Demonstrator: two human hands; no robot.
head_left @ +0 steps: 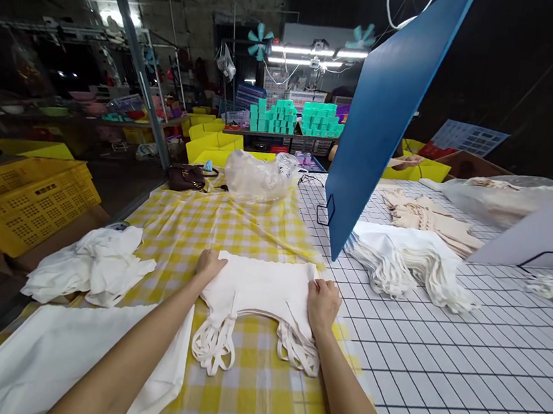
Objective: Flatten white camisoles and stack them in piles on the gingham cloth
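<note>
At the near end of the desk (261,413), toward its left edge, a flat white cloth (52,347) lies on a yellow-and-white checked cover (184,222). Beside it, near the middle of the desk's near half, sits a stack of white garments (264,286). Narrow strap loops (214,344) spill from its two near corners toward the near edge; between them the layered edges curve in a smooth scoop. The body is plain, matte and fairly flat, with a slightly wavy far hem. The left hand (210,265) is closed on the stack's far left corner; the right hand (324,300), fingers curled, grips its right side near the far corner. By the desk's left edge is a crumpled white heap (93,262). To the right, on a black-gridded white cover (438,368), more white pieces (411,257) lie layered beside an upright blue panel (396,94), with beige pieces (431,219) behind. Toward the desk's far left corner are a dark handbag (186,178) and a clear plastic bag (257,176). Yellow bins (214,142) and stacked green boxes (322,120) stand beyond the far edge.
</note>
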